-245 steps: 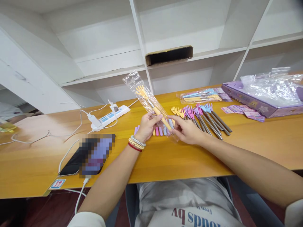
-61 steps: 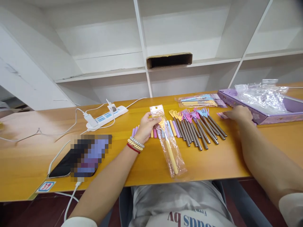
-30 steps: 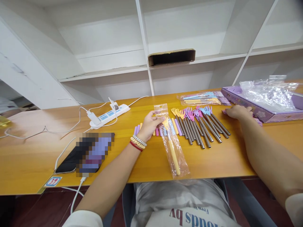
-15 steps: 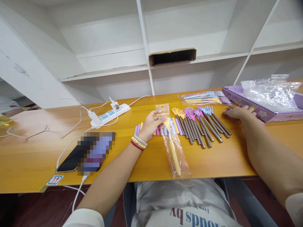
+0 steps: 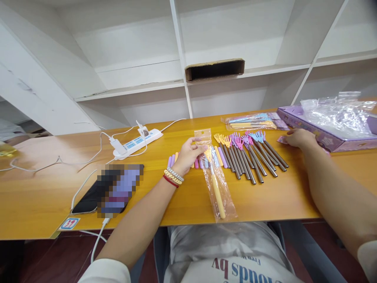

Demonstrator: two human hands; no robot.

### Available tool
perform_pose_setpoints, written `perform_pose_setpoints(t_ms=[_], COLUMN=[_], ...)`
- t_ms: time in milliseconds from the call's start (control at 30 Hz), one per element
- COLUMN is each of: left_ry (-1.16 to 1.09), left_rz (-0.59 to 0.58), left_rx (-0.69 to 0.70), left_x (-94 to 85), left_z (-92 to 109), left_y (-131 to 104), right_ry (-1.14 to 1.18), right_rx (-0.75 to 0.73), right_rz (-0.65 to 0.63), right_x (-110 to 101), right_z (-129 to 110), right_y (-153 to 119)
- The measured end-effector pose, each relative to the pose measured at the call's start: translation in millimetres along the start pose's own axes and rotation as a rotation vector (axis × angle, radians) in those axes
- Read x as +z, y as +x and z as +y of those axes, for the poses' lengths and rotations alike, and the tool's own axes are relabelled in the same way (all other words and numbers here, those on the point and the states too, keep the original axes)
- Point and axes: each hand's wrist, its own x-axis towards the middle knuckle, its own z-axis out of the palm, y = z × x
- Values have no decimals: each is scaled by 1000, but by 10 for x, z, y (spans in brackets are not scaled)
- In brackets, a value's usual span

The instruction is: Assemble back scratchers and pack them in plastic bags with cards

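Yellow back scratcher [image 5: 217,194], inside a clear bag [image 5: 202,135], stretches from the left hand [image 5: 188,157] toward the person; thumb and fingers pinch the bag near its claw. That claw points away, the long axis slanting rightward down to the handle end. Left hand partly hides the coloured tubes [image 5: 223,158]. Right hand [image 5: 302,138], fingers bent, covers most of the cards [image 5: 282,140]; its grip cannot be told.

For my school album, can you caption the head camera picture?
Left hand holds a bagged yellow scratcher; right hand is at small cards beside a purple tray.
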Motion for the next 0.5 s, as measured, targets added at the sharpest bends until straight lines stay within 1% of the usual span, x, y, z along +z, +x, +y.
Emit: perform_pose_setpoints(t_ms=[33, 100, 300, 367, 500], left_ry=[6, 16, 31, 51, 110], left_rz=[0, 0, -12, -31, -58], left_rx=[0, -2, -2, -4, -9], left_x=[1, 0, -12, -20, -32], left_z=[1, 0, -11, -15, -21], left_y=[-2, -2, 8, 7, 0], right_ry=[4, 23, 113, 95, 1], right_rx=[-7, 28, 89, 92, 74], right_rz=[-8, -29, 30, 24, -41], right_x=[6, 15, -11, -41, -79], right_z=[26, 62, 43, 12, -32], right_y=[26, 56, -5, -45, -81])
